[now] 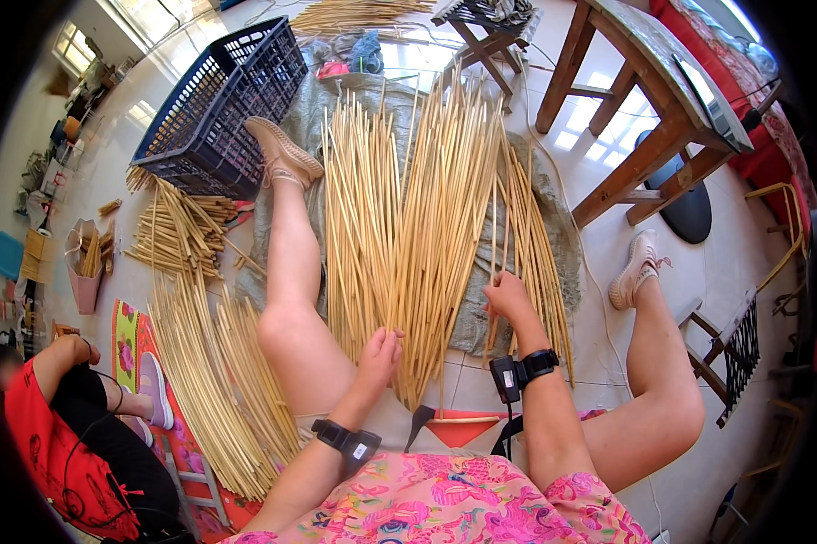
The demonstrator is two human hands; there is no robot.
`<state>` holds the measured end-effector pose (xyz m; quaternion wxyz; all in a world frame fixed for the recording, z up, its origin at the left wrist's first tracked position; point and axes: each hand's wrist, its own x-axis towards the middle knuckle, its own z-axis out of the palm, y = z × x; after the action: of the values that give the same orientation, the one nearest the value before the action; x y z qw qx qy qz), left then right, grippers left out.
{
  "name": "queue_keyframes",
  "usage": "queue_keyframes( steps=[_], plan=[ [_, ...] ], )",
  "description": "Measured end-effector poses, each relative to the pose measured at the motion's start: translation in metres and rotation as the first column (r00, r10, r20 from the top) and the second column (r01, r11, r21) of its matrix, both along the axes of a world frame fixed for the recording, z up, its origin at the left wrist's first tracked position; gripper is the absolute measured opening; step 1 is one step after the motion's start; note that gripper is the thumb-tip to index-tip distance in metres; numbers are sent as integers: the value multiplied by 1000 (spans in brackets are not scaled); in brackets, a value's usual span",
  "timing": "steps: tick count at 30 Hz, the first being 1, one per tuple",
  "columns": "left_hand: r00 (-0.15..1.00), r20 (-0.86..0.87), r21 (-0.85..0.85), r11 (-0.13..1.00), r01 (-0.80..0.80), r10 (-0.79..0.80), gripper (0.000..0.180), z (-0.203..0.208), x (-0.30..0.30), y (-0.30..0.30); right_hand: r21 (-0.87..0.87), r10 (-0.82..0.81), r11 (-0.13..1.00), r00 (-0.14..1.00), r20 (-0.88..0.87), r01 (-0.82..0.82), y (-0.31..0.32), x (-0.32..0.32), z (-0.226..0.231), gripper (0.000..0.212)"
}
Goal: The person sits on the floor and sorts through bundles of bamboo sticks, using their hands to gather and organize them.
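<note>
A wide spread of thin straw-coloured sticks [445, 208] lies between my legs, fanned in long bundles. My right hand [508, 297] is closed on a thin stick that runs lengthwise at the gap between the middle bundle and a narrower right-hand bundle [535, 245]. My left hand [379, 359] is at the near end of the middle sticks, with thumb and fingertips pinched together. Whatever is in that pinch, if anything, is too small to tell. Each wrist wears a black strap with a small box.
A grey-green sheet [291, 118] lies under the sticks. A dark blue crate [218, 109] stands at far left, near shorter cut sticks [184, 227] and another long bundle [218, 372]. A wooden table [662, 118] stands at far right. Someone in red [73, 444] sits at left.
</note>
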<state>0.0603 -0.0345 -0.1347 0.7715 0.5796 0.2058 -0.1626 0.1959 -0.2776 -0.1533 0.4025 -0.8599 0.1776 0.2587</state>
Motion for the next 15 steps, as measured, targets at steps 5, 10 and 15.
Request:
queue_keyframes(
  steps=[5,10,15],
  plan=[
    [1000,2,24,1000,10,-10,20,-1,-1,1,230,-1,973,996,93,-20,10,-1,9,17],
    [999,31,48,998,40,-42,22,-11,-2,4,215,-22,977,991,129,-6,27,-3,17,23],
    [999,8,29,999,39,-39,22,-5,-1,2,440,-116,894,993,35,89,49,-15,8,25]
  ],
)
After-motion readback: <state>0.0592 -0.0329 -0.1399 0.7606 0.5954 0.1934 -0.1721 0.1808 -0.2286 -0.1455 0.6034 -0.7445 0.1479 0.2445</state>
